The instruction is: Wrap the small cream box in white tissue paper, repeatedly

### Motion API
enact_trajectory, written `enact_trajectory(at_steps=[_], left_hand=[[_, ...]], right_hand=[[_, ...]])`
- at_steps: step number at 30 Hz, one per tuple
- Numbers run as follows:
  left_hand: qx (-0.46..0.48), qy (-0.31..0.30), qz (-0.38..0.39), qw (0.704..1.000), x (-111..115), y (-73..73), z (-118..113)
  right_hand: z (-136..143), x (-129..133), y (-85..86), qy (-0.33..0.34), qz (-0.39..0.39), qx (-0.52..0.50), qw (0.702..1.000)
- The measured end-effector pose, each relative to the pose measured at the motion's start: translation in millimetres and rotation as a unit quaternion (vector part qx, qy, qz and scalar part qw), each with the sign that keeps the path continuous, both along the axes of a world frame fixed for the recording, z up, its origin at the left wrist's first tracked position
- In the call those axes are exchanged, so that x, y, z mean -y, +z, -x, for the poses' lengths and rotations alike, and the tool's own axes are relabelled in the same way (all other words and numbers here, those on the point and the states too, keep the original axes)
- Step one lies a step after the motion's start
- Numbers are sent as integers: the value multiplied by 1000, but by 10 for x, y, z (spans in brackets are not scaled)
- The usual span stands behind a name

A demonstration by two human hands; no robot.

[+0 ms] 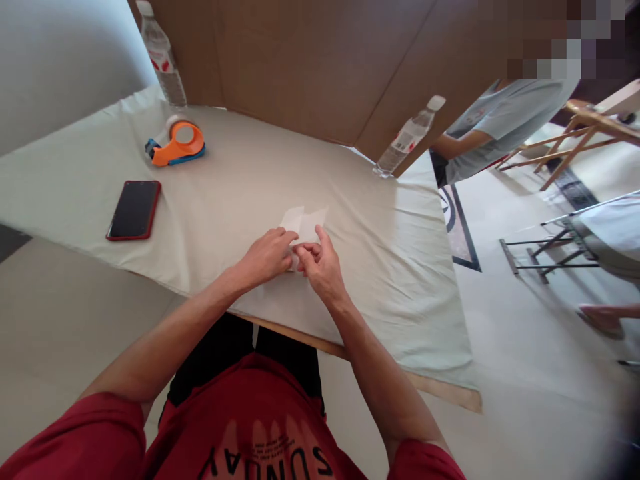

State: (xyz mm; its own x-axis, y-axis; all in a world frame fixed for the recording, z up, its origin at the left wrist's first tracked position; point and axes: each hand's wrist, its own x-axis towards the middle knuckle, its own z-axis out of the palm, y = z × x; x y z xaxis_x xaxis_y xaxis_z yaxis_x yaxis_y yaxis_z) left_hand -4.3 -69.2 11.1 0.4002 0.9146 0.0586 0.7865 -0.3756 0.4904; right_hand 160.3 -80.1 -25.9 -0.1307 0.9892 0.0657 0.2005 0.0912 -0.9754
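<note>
A small piece of white paper (pixel 314 221) with a crease down its middle lies under my fingers, close to the table's front edge. My left hand (pixel 271 253) rests over its left side, fingers bent and closed on the paper's lower part. From the right, my right hand (pixel 320 265) pinches the same paper between thumb and fingertips, while its index finger points up along the right side. The fingertips of both hands nearly meet, hiding the paper's lower middle.
On the light tablecloth (pixel 225 173) lie a phone (pixel 134 210) with a red case and an orange tape dispenser (pixel 183 142). One water bottle (pixel 163 57) stands at back left, another bottle (pixel 410 137) at right. A brown cardboard panel (pixel 320 67) rises behind. A person (pixel 500 127) sits beyond it.
</note>
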Motion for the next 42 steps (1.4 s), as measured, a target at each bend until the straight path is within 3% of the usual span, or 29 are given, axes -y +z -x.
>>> enact_trajectory(at_steps=[5,10,16,22,27,31,35,37,39,42], left_hand=[[120,39,19,992,25,-119,4],[225,121,35,966,52,-204,-38],[191,139,34,971,14,-229,-91],[167,134,25,977,1,-274,-108],[136,120,20,983,40,-239,-122],[82,61,-32,994,56,-175,-109],[14,1,-51,999,23,-126,-82],[-1,-8,-43,999,0,-123,-77],[-4,-10,-37,999,-14,-132,-79],[1,-12,-33,999,-15,-154,-85]], right_hand=[[-73,29,83,80,-74,104,989],[-79,-30,147,125,-118,222,960],[-127,-25,201,146,-129,183,964],[-408,-152,134,-52,-106,141,983],[-372,-383,-58,20,-121,184,975],[-246,-540,-153,88,-175,187,963],[-239,-621,-161,142,-163,178,960],[-278,-642,-152,116,-149,174,966],[-326,-671,-143,45,-117,171,977],[-364,-764,-135,-48,-7,158,986]])
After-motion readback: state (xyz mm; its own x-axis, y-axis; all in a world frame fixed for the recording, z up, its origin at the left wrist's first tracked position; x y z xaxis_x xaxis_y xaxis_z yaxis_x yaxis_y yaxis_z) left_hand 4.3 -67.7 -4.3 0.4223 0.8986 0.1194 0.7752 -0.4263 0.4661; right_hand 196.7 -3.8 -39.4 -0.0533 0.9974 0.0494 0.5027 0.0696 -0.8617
